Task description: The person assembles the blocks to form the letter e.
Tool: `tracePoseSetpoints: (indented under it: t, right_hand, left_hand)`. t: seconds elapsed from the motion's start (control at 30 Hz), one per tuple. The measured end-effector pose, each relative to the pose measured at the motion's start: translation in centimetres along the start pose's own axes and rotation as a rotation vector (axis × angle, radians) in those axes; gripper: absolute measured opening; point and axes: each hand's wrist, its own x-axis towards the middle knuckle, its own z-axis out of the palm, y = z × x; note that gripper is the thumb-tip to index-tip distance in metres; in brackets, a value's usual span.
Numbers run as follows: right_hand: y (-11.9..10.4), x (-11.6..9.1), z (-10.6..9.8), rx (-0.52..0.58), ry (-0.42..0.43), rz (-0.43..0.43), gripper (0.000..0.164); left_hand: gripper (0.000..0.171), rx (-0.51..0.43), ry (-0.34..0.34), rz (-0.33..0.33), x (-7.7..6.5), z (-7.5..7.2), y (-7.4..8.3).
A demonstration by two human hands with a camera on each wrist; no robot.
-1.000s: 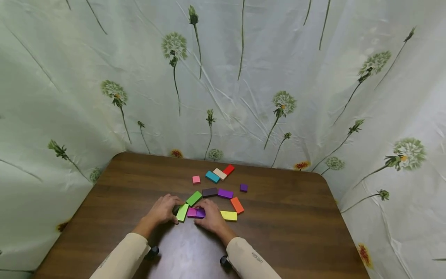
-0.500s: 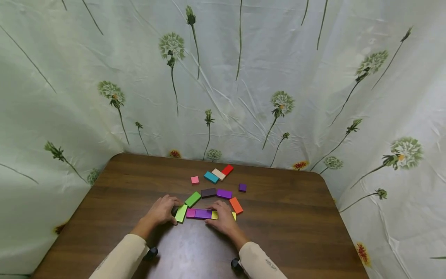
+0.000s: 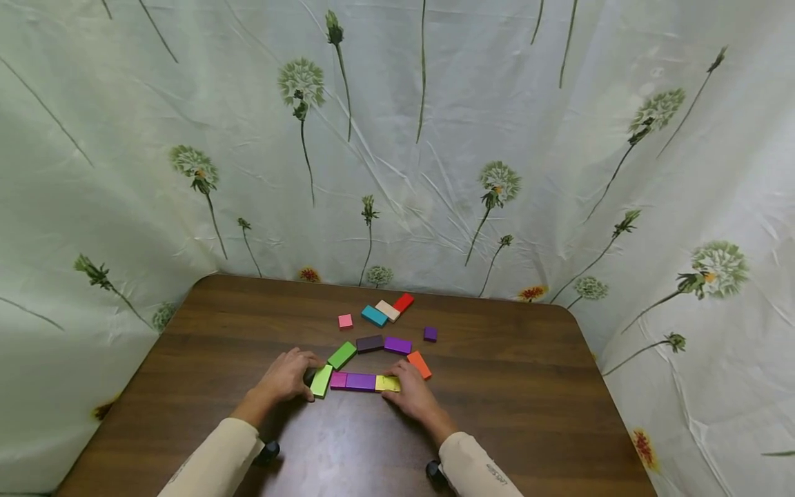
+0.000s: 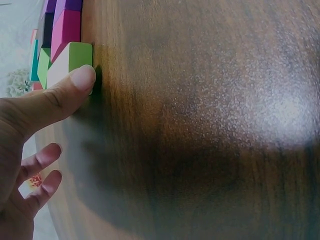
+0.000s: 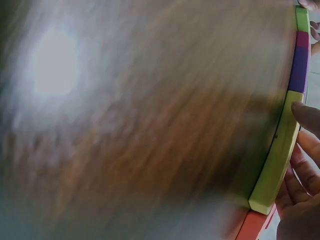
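Observation:
My left hand (image 3: 286, 376) holds a light green block (image 3: 321, 382) at the left of a ring of coloured blocks, thumb at its near end. In the left wrist view, that thumb presses the light green block (image 4: 80, 55) while two other fingers stand apart. A magenta block (image 3: 338, 380), a purple block (image 3: 361, 382) and a yellow block (image 3: 386, 384) form the straight near row. With thumb in front and fingers behind, my right hand (image 3: 411, 390) grips the yellow block, hiding its right part in the head view.
Green (image 3: 342, 355), dark (image 3: 370, 344), purple (image 3: 397, 345) and orange (image 3: 419, 365) blocks curve behind the row. Farther back lie teal (image 3: 374, 316), beige (image 3: 388, 310) and red (image 3: 404, 302) blocks, plus small pink (image 3: 345, 322) and purple (image 3: 430, 334) ones. A flowered curtain (image 3: 435, 172) hangs behind the table (image 3: 515, 400).
My right hand has slid rightward along the near row, from the purple block to the yellow one, uncovering the purple block. My left hand stays at the light green block.

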Motion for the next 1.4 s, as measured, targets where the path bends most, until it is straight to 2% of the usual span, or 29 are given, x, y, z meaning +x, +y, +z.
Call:
tracePoseSetpoints:
  t: [0.13,0.3,0.7,1.07,1.4]
  right_hand:
    - [0.1,0.1,-0.2,-0.033,-0.031,-0.006,0.029]
    - [-0.2,0.3,-0.3,-0.045,-0.054,0.027,0.028]
    - [-0.2,0.7,-0.5,-0.027,-0.035,0.037,0.027]
    - [-0.3,0.8,-0.5,-0.002,-0.049,0.064,0.028]
    - [-0.4,0.9,-0.5,-0.002,-0.058,0.084,0.028]
  left_hand:
    - [0.062,0.004,0.005,0.002,-0.1,-0.1,0.0]
    - [0.061,0.010,0.011,0.008,-0.3,-0.1,0.0]
    - [0.061,-0.059,-0.027,-0.030,-0.5,0.1,0.1]
    - [0.061,-0.063,0.012,0.013,-1.1,0.5,0.0]
    - [0.061,-0.058,0.012,0.024,-1.2,0.4,0.4]
